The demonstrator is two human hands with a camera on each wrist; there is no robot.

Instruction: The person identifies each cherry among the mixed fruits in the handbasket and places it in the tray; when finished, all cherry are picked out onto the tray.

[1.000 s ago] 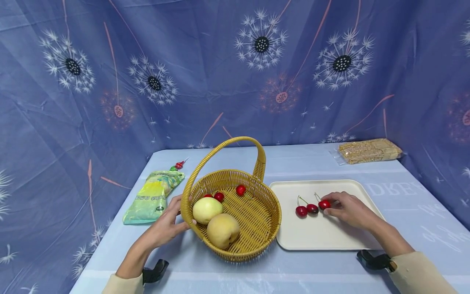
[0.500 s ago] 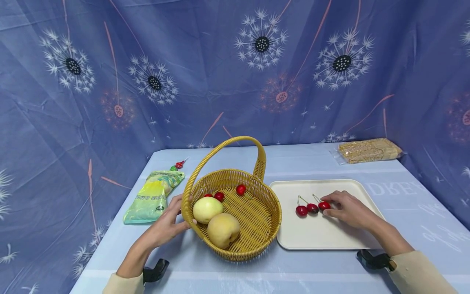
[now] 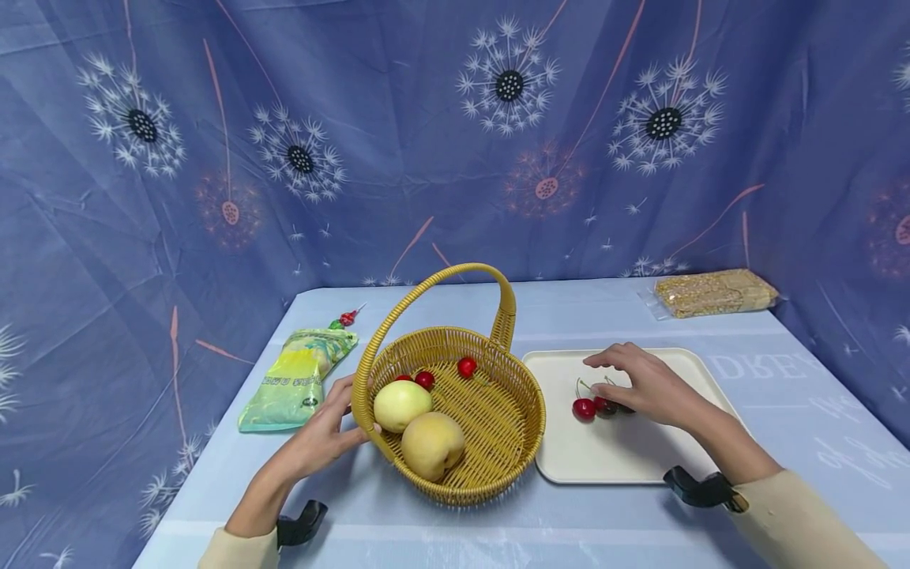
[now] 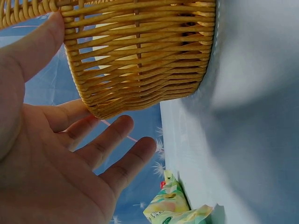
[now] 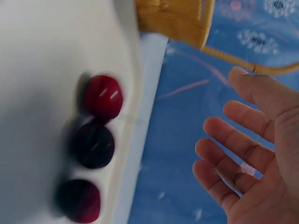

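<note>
Right wrist view: beneath the empty, relaxed fingers of the right hand (image 3: 650, 387), probably light, slippery, easily bruised cherries (image 5: 95, 145) on the tray (image 3: 569, 466) should be pinched gently across their sides, while the wicker basket (image 3: 490, 442) is touched by loose fingers of the left hand (image 3: 323, 435).

Against fingers of left hand (image 3: 323, 435), rightward, basket (image 3: 455, 496) with two fruits (image 3: 432, 446) before cherries (image 3: 466, 367) inside; left of those fingers, bag (image 3: 291, 387); beneath fingers of right hand (image 3: 650, 387), tray (image 3: 569, 458) bearing three cherries (image 3: 584, 409); beyond these fingers, rightward, packet (image 3: 718, 293).
</note>
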